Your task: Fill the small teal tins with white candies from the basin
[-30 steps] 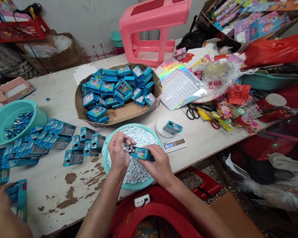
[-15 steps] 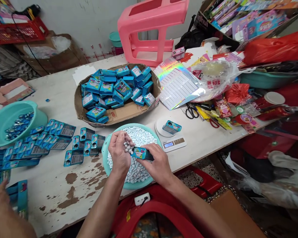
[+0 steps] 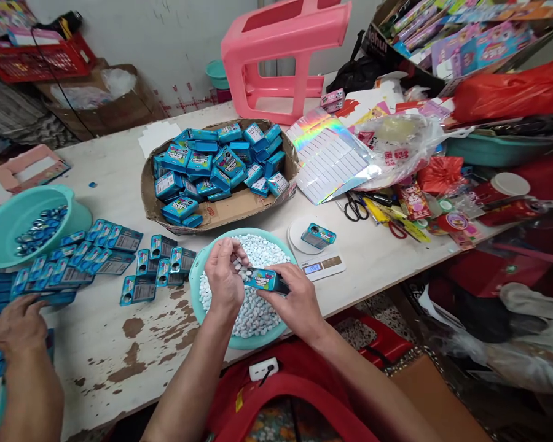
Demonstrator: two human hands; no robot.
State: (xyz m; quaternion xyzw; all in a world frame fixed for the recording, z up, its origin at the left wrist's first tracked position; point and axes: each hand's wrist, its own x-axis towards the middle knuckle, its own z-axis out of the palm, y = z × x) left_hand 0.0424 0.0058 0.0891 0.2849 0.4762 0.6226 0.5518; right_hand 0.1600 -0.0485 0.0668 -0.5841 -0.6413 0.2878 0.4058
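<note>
My left hand (image 3: 224, 276) is cupped over a turquoise basin (image 3: 195, 285) full of small white candies (image 3: 260, 316). A few white candies lie between its curled fingers. My right hand (image 3: 300, 301) grips a small blue candy box (image 3: 263, 279) marked "Caramelo Macizo", held almost level above the basin. The box's open end meets the candies at my left fingertips. Right of the basin, a digital scale (image 3: 334, 264) bears another blue box (image 3: 319, 236), which has a round hole in its end.
Behind the basin, a cardboard tray (image 3: 216, 215) holds many blue boxes. More boxes (image 3: 138, 288) stand to the left, by a basin (image 3: 78, 215) of blue-wrapped pieces. A co-worker's hand (image 3: 21, 328) reaches in there. Scissors (image 3: 356, 207) and a pink stool (image 3: 299, 80) are farther back.
Fewer white candies show in my left hand, and its fingers have opened slightly. The box has shifted slightly right. The co-worker's hand has moved up and right, toward the boxes.
</note>
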